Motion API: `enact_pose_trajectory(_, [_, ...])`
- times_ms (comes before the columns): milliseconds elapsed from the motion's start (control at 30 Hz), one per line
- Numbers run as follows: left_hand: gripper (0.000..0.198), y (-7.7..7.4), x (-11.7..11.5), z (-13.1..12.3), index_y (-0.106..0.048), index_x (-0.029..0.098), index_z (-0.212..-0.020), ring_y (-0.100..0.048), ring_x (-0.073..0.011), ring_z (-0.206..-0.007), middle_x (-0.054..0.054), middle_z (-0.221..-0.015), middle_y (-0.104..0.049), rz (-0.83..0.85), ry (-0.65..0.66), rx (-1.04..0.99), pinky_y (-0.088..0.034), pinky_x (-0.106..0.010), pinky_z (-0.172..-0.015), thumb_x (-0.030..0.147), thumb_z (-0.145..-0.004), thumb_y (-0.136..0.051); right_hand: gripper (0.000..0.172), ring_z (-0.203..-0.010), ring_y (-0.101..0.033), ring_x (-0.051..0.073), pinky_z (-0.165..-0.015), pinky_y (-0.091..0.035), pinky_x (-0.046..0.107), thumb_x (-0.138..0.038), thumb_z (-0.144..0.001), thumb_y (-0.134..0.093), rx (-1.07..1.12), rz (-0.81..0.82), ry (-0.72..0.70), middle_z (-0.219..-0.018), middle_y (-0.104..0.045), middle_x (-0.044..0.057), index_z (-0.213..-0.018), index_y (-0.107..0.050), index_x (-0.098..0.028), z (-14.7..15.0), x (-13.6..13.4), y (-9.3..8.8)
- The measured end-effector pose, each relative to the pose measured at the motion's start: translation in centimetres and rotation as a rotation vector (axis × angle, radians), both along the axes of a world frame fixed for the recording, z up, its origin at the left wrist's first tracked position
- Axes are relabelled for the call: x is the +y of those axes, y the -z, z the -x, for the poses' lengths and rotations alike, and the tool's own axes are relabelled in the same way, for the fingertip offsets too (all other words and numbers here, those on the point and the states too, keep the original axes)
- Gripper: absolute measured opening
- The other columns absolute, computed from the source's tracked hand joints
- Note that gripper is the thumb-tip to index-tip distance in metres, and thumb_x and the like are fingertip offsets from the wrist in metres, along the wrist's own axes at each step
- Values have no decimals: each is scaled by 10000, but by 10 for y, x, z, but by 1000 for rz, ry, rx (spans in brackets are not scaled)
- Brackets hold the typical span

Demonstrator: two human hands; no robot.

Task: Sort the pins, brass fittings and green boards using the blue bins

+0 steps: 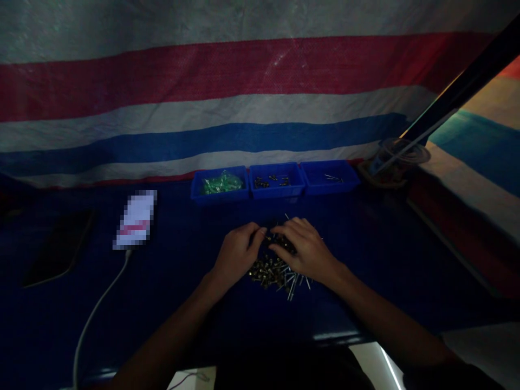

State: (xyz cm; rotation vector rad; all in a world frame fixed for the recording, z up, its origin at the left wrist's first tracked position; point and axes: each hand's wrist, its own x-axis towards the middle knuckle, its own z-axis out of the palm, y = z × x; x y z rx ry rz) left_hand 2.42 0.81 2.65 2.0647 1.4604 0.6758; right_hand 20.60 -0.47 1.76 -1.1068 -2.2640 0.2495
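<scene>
In the head view, a loose pile of small metal parts (266,272) lies on the dark blue table, brass-coloured pieces mostly at left and thin silver pins (291,284) at right. My left hand (239,249) is closed at the pile's upper left, thumb and fingers pinched on a small brass-coloured metal piece (267,237), partly hidden. Over the pile's upper right curves my right hand (303,244), its thumb and fingers apart with dark metal parts showing in the gap. Dim light hides the parts' exact kind.
Behind the pile stand three blue trays: one with green plastic packets (222,183), one with small metal parts (272,181), one with a few pins (333,177). A lidded plastic cup (400,154) is at back right. At left lie a cabled phone (136,219) and a dark phone-like slab (60,246).
</scene>
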Motion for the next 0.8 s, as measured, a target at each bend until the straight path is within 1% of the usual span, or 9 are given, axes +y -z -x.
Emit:
enact_pose_trajectory(133, [344, 0, -3, -6, -474, 180, -637, -512, -114, -565, 26, -591, -520, -3, 24, -60, -351, -235, -561, 326, -932, -373, 189, -748, -513, 170, -686, -361, 324, -311, -902, -505, 6, -66, 5, -781, -623, 38, -904, -630, -169, 4, 2, -2])
enact_pose_trajectory(267, [350, 0, 0, -2, -555, 174, -721, -551, -127, -629, 2, -666, -580, 22, 80, -66, -396, -250, -617, 324, -947, -334, 137, -719, -540, 163, -659, -397, 320, -261, -890, -516, 119, -161, 44, -758, -630, 31, -922, -619, -177, -2, 8, -13])
enact_pose_trajectory(333, [273, 1, 1, 1, -608, 180, -825, -574, -144, -706, -18, -769, -620, 12, 108, -4, -415, -266, -655, 319, -927, -396, 118, -740, -567, 167, -672, -429, 329, -232, -865, -543, 239, -295, 115, -775, -636, 26, -956, -608, -193, -9, 11, -26])
enact_pose_trajectory(433, [165, 5, 2, 4, -633, 205, -910, -579, -176, -797, -29, -866, -628, -18, 141, 127, -430, -294, -691, 328, -857, -537, 174, -758, -584, 180, -692, -457, 357, -214, -833, -580, 376, -558, 267, -801, -625, 17, -1006, -580, -231, -23, 15, -53])
enact_pose_trajectory(533, [160, 8, -1, 3, -640, 218, -882, -576, -201, -813, -21, -833, -636, -18, 182, 234, -438, -330, -716, 354, -804, -613, 238, -771, -580, 199, -703, -453, 378, -213, -817, -604, 440, -782, 387, -813, -603, 16, -1045, -556, -264, -32, 19, -76])
enact_pose_trajectory(600, [108, 10, -2, 2, -640, 214, -830, -576, -203, -796, -17, -798, -641, -17, 209, 282, -441, -342, -728, 315, -799, -615, 262, -757, -571, 191, -706, -448, 370, -193, -812, -610, 458, -871, 413, -800, -591, 3, -1051, -548, -279, -34, 28, -83])
enact_pose_trajectory(667, [64, 11, -3, 1, -637, 210, -792, -578, -201, -797, -18, -796, -647, -31, 217, 305, -445, -349, -748, 236, -810, -581, 244, -749, -560, 186, -715, -447, 365, -190, -821, -598, 406, -824, 443, -784, -593, 2, -1050, -552, -261, -33, 42, -81])
enact_pose_trajectory(700, [78, 11, -3, 1, -634, 207, -784, -580, -202, -809, -22, -807, -650, -43, 211, 306, -446, -353, -760, 198, -811, -562, 231, -766, -557, 194, -726, -446, 372, -207, -826, -593, 346, -739, 464, -790, -603, 13, -1052, -559, -239, -32, 50, -76])
enact_pose_trajectory(800, [118, 10, 0, 4, -617, 198, -837, -588, -203, -850, -33, -860, -658, -59, 172, 234, -454, -359, -785, 131, -808, -524, 253, -861, -547, 245, -763, -438, 412, -303, -828, -593, 135, -355, 469, -854, -641, 70, -1045, -592, -172, -27, 65, -51])
